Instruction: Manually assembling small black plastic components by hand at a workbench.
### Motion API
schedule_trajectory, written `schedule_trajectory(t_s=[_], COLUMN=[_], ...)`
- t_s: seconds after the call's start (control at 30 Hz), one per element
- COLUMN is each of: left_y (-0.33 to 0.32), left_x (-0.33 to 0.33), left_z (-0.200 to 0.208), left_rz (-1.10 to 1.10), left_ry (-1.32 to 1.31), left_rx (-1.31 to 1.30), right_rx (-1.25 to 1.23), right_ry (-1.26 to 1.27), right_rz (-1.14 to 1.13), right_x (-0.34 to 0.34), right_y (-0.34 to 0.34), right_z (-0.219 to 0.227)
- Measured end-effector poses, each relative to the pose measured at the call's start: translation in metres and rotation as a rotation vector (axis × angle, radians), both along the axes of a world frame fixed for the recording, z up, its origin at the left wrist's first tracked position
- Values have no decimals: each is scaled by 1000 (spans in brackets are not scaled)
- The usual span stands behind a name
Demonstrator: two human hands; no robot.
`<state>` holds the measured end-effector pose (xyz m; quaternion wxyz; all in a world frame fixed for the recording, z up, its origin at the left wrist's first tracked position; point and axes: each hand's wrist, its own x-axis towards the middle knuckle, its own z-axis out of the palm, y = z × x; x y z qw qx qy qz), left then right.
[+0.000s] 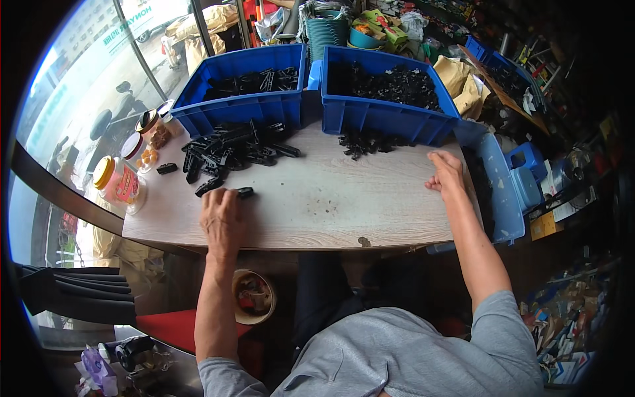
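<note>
My left hand (222, 220) is at the left front of the wooden-topped table, its fingers closed on a black plastic part (245, 192) whose end shows beside them. Just beyond the fingertips lies another black part (208, 186). A loose pile of long black parts (228, 147) spreads farther back. Over the table's right edge, my right hand (447, 173) has its fingers bent but apart, and nothing shows between them. Small black pieces (370, 141) lie in a heap to its left, in front of a blue bin.
Two blue bins stand at the back, the left bin (238, 107) with long black parts, the right bin (390, 118) with small ones. A lidded jar (122, 185) and other jars line the left edge. A pale blue tub (508, 198) sits beyond the right edge.
</note>
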<state>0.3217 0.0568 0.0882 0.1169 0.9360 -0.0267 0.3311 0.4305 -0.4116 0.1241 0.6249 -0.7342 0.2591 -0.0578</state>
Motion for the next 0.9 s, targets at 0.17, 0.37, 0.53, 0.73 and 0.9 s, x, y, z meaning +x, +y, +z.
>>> schedule_trajectory(t_s=[0.17,0.37,0.53,0.73,0.9], left_y=[-34,-77,-90,-94,-107], left_x=[4,3,0,0,-21], left_z=[-7,9,9,7,-10], left_rz=[-92,-262,-406,-359,-313], left_ry=[106,116,109,5,20], left_rx=[-20,-37,-16,-63,-640], right_rx=[-233,-475,-601,-654,-654], right_ry=[-32,-84,-99,-12,93], right_rz=[121,184,197,217,262], right_x=[20,38,39,40,40], right_y=[20,27,33,34,37], right_z=[3,-4,-3,-2,6])
